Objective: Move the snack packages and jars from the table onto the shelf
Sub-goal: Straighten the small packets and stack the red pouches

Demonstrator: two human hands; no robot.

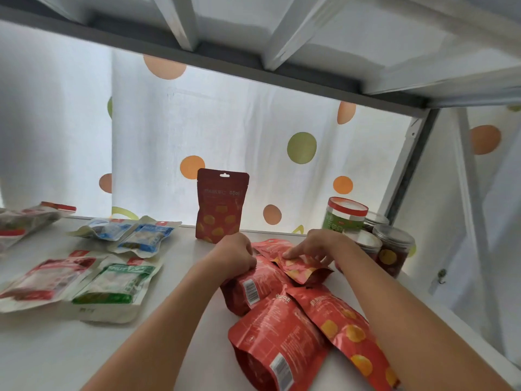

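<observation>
- On the white shelf board (174, 342), seen from the head camera, both arms reach in among a heap of red pouches lying flat and overlapping.
- Left hand (235, 253): its fingers are curled round the top edge of a red pouch with a barcode (251, 286), gripping it.
- Right hand (315, 245): its fingers are spread fairly straight, tips pressing on a second red pouch (298, 265); I see no pinch there.
- One red pouch stands upright (221, 206) at the back edge, against the dotted curtain (301, 148).
- Two more red pouches (282, 342) lie nearest the camera.
- Jars (393, 249) cluster at the right, one with a red-rimmed lid (345, 214), just beside the right wrist.
- White, blue and green packets (118, 280) lie flat, well apart to the left.
- Handling, as I judge it: the pouches look light, soft and glossy, so likely slippery and prone to slump. The stiff sealed top edge is the best hold, with the gusseted base set down flat to stand it. The jars look rigid; take those round the body.
</observation>
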